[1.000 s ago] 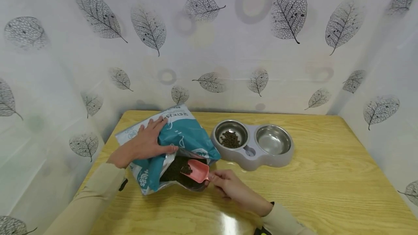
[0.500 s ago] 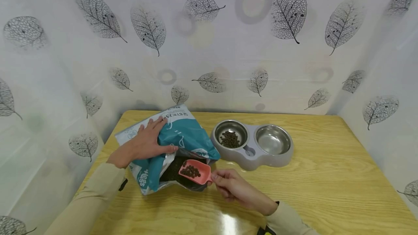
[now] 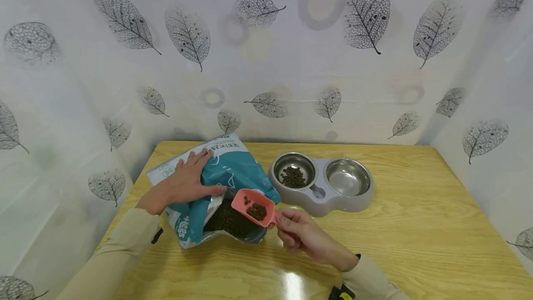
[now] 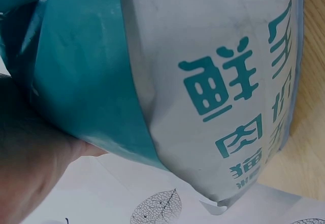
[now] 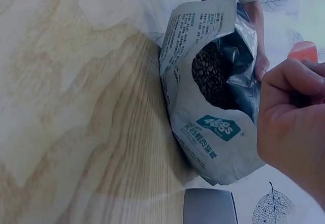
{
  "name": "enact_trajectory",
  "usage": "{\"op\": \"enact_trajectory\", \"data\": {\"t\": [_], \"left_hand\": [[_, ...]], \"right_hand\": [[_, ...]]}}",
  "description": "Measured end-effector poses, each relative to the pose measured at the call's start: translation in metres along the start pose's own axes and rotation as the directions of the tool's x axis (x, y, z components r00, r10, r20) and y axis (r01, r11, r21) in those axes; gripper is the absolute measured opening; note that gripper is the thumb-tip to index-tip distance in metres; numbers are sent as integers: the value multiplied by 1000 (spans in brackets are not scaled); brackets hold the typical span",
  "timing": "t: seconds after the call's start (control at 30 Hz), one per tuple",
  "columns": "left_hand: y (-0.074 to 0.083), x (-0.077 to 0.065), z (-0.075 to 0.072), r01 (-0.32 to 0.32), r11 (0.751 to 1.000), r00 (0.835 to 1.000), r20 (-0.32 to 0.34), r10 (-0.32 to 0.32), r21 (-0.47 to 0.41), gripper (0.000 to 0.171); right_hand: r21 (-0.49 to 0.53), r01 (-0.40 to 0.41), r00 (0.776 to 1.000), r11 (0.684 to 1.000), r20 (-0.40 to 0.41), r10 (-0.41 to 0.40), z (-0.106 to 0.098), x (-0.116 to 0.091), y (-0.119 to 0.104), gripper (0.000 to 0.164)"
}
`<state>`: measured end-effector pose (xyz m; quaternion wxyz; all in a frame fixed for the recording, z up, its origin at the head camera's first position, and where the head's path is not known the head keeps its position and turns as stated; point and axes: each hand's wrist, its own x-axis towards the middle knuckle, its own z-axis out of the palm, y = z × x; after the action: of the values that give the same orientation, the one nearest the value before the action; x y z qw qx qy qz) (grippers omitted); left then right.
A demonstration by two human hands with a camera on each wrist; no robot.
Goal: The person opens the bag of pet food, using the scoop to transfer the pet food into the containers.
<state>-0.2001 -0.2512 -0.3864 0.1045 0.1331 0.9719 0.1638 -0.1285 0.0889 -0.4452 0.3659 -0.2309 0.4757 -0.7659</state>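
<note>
My right hand (image 3: pixel 306 234) pinches the handle of a pink scoop (image 3: pixel 266 198), which carries brown kibble (image 3: pixel 257 211) above the right edge of the bag's mouth. The teal and white pet food bag (image 3: pixel 245 165) lies on its side, its mouth facing me with dark kibble inside. My left hand (image 3: pixel 187 180) rests on top of the bag, fingers spread and thumb straight along the opening. In the right wrist view the bag's torn mouth shows more kibble (image 5: pixel 208 76), and the scoop (image 5: pixel 303 51) is mostly hidden behind my right hand (image 5: pixel 294 112).
Right of the bag stands a grey double feeder (image 3: pixel 320 203). Its left steel bowl (image 3: pixel 294 158) holds some kibble; the right steel bowl (image 3: pixel 349 179) shows bare metal. A leaf-patterned sheet (image 3: pixel 266 59) hangs behind and beside the wooden table (image 3: pixel 416 226).
The scoop has come up out of the bag's mouth with kibble in it, moving slightly right. My left hand and the bag have stayed in place.
</note>
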Motion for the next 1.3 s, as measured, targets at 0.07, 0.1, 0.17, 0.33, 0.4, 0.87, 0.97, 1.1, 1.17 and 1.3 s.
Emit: {"op": "enact_trajectory", "data": {"t": [0.07, 0.1, 0.17, 0.33, 0.4, 0.87, 0.97, 1.1, 1.17, 1.3], "left_hand": [[0, 0, 0, -2, 1000, 1000, -2, 2, -6, 113], [0, 0, 0, -4, 1000, 1000, -3, 4, -8, 113], [0, 0, 0, -5, 1000, 1000, -3, 5, -11, 113], [-2, 1, 0, -4, 1000, 1000, -8, 4, -8, 113], [-2, 1, 0, -4, 1000, 1000, -10, 4, -10, 112], [-1, -1, -1, -3, 1000, 1000, -7, 3, -9, 113], [0, -2, -1, 1, 1000, 1000, -2, -1, -11, 112], [1, -3, 0, 3, 1000, 1000, 1, -3, -9, 112], [1, -3, -1, 3, 1000, 1000, -2, -3, -5, 112], [1, -3, -2, -1, 1000, 1000, -5, 1, 2, 111]], "right_hand": [[-35, 8, 1000, 999, -18, -9, -2, -1, -3, 29], [-57, 12, 999, 998, -34, -14, -3, -1, -4, 29], [-106, 14, 997, 994, -76, -22, -5, -2, -8, 28], [-207, -13, 977, 978, -209, -31, -15, -3, -18, 27], [-259, -29, 963, 966, -268, -43, -19, -3, -22, 32], [-452, -259, 752, 853, -649, -115, -51, 1, -40, 31], [-575, -330, 697, 749, -683, -218, -59, 2, -40, 29], [-698, -403, 665, 592, -668, -335, -69, 3, -36, 25], [-735, -417, 665, 535, -648, -372, -72, 3, -34, 23], [-810, -412, 674, 418, -580, -458, -76, 5, -32, 16]]}}
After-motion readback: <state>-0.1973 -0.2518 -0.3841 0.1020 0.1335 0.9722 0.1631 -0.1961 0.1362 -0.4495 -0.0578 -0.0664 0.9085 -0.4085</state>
